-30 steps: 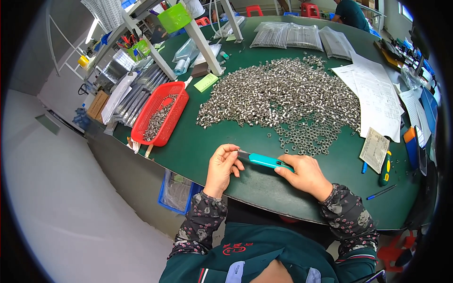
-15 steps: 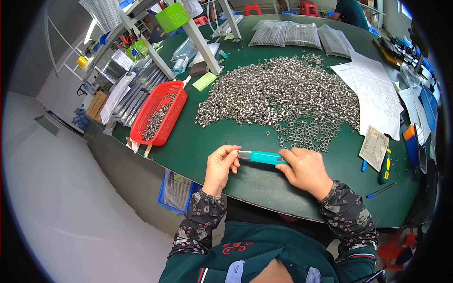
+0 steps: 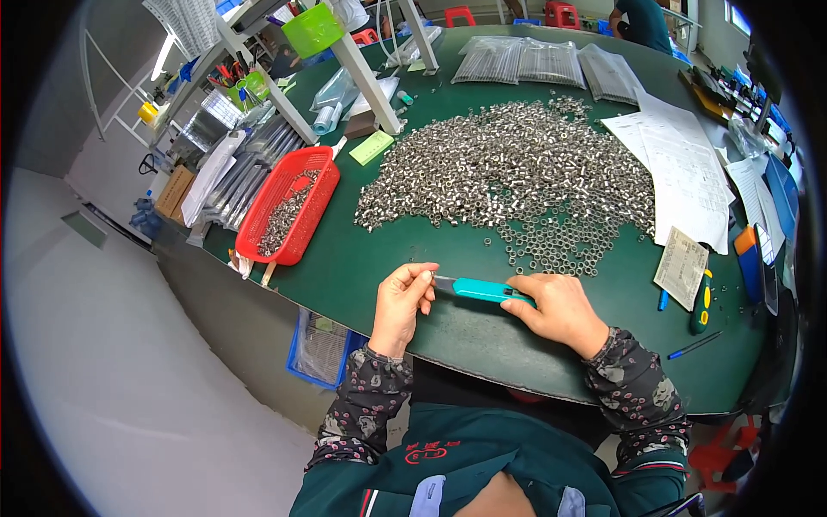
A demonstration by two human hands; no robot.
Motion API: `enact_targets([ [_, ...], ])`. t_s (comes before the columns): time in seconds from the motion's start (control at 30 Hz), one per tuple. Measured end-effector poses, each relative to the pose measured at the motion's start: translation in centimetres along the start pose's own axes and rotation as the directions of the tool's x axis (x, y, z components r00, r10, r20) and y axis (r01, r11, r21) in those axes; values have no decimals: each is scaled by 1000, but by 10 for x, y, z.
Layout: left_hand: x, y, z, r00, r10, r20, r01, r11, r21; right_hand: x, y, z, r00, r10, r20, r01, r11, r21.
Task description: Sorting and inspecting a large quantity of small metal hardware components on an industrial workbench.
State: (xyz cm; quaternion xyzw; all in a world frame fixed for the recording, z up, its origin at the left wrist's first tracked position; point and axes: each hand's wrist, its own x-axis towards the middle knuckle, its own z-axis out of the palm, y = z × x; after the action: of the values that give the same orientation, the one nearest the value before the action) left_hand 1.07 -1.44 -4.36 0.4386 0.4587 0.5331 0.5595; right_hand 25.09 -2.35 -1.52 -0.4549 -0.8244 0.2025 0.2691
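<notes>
My right hand (image 3: 556, 308) is closed round the handle of a teal utility knife (image 3: 479, 289), its thumb along the near side. The knife's grey blade (image 3: 444, 284) points left, and its tip meets the fingertips of my left hand (image 3: 400, 303). Thumb and forefinger of that hand are pinched together at the tip; whatever small piece they hold is too hidden to name. Beyond both hands a wide heap of small shiny metal rings (image 3: 508, 164) spreads over the green table (image 3: 345, 284), thinning to a single layer on its near side.
A red plastic basket (image 3: 297, 237) with more small metal parts stands at the left edge. Paper sheets (image 3: 689, 181), a yellow-and-green-handled tool (image 3: 702, 302) and a pen (image 3: 695, 345) lie on the right. Bagged rods (image 3: 521, 65) lie at the back, near a white shelf leg (image 3: 369, 82).
The utility knife has turned slightly in my right hand, and its blade now looks darker and angled. My left hand stays pinched at the blade tip, almost in the same place.
</notes>
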Motion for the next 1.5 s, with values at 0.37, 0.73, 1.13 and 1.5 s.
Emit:
enact_targets([
  [0.37,20,18,21,966,-167,196,223,925,-309,5,17,-7,905,138,-401,-38,968,248],
  [0.73,65,-8,57,948,218,230,-289,293,911,3,13,-9,903,124,-412,-45,979,197],
  [1.13,33,16,25,984,-128,123,125,992,33,3,16,-7,956,190,-223,-150,971,185],
  [1.5,9,3,-1,991,1,137,43,948,-316,1,-1,-3,980,175,90,-190,960,206],
])
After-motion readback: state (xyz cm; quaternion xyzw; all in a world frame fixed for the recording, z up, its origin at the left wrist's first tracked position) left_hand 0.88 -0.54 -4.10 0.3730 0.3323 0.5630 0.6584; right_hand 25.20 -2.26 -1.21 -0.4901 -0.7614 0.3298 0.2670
